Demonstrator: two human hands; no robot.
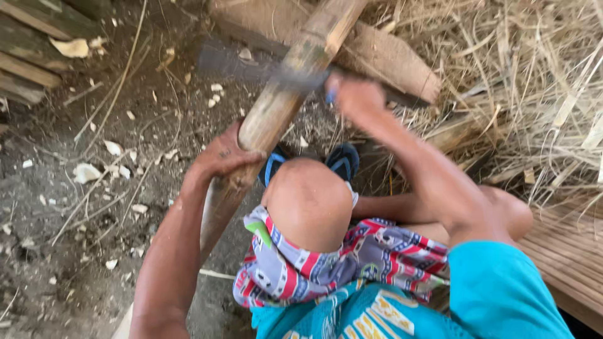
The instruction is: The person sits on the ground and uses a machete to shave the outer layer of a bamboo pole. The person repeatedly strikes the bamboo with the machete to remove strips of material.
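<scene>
Fingers of my left hand (221, 157) wrap tight around the thick bamboo pole (286, 94), holding it slanted across my raised knee (309, 204), its upper end pointing away from me toward the heap of dry straw (521, 94). My right hand (355, 97) is closed on the handle of a chopping blade (251, 66), which is blurred and lies across the pole just above my left grip, its dark flat reaching out to the left. I cannot tell whether the edge is in the bamboo or only touching it. I judge the step in hand to be hacking or trimming the pole, partway, since pale chips (94, 164) lie scattered on the dirt ground (69, 251) beside me. My next stroke calls for a steady left grip, kept well below the blade's path, and a foot in its blue sandal (342, 160) kept back.
</scene>
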